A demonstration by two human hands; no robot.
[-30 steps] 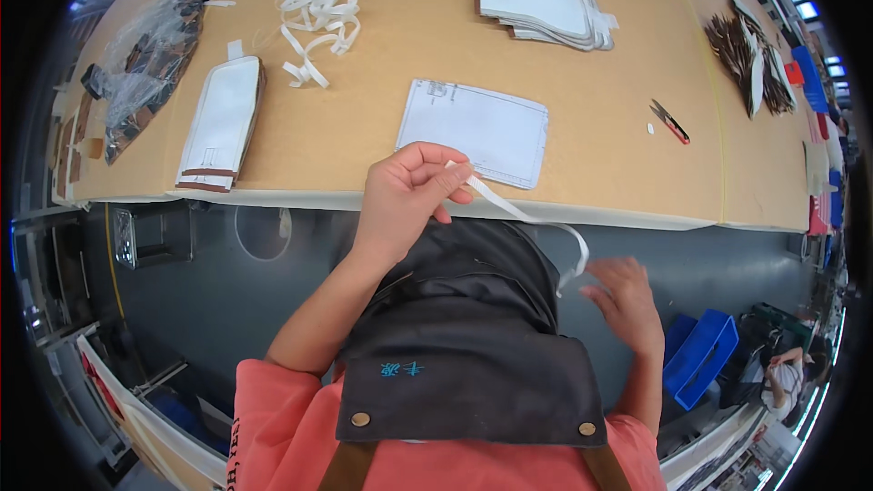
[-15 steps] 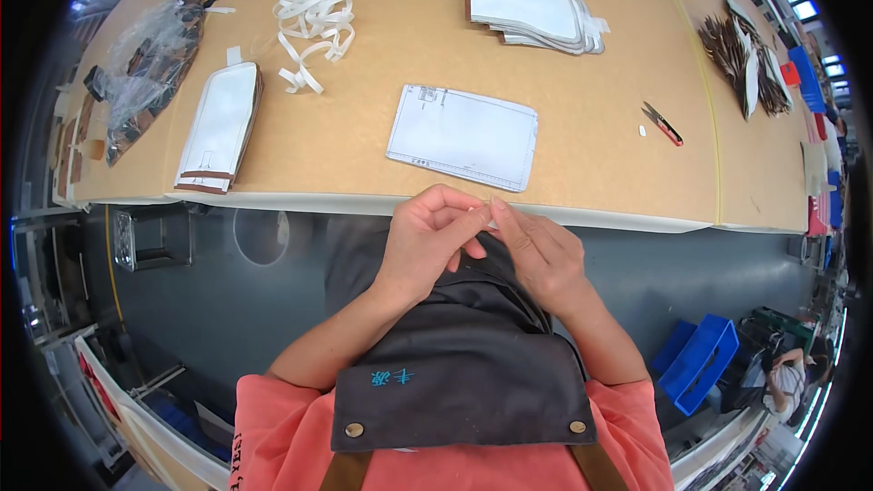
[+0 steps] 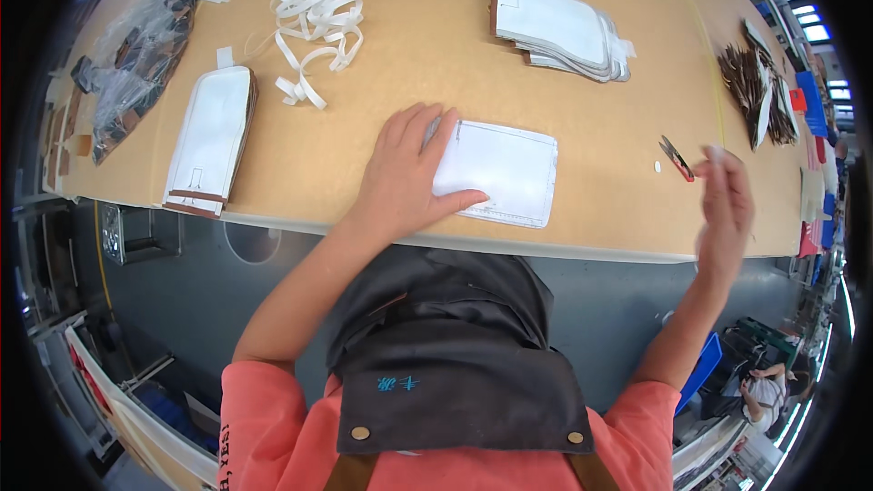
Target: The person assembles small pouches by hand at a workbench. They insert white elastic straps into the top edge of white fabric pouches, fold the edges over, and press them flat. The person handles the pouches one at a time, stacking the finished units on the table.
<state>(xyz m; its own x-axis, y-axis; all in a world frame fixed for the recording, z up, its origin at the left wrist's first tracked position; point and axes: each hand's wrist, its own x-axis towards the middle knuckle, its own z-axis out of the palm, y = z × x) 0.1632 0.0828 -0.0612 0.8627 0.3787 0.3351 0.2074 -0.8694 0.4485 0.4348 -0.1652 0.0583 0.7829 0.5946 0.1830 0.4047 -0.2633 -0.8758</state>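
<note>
My left hand (image 3: 400,173) lies flat with its fingers stretched over the left end of a white rectangular panel (image 3: 505,168) with printed lines. Its thumb rests near the panel's lower edge. At the right, my right hand (image 3: 727,205) is raised beside a pair of thread snips (image 3: 675,157) with red handles. Its fingers are drawn together, slightly blurred; a pale spot shows at the fingertips, and I cannot make out what it is. Left of the snips lies a small white piece (image 3: 657,166).
White brown-edged panels are stacked at the left (image 3: 211,132) and far right (image 3: 559,25). A tangle of white tape (image 3: 318,23) lies behind. Plastic-wrapped material (image 3: 136,59) is at far left, and a brown-and-white bundle (image 3: 755,86) at the right. The table's near edge (image 3: 491,249) runs before me.
My hands were together at the table edge, pinching something small. They have parted: the left now lies on the printed panel, the right has moved right to the snips.
</note>
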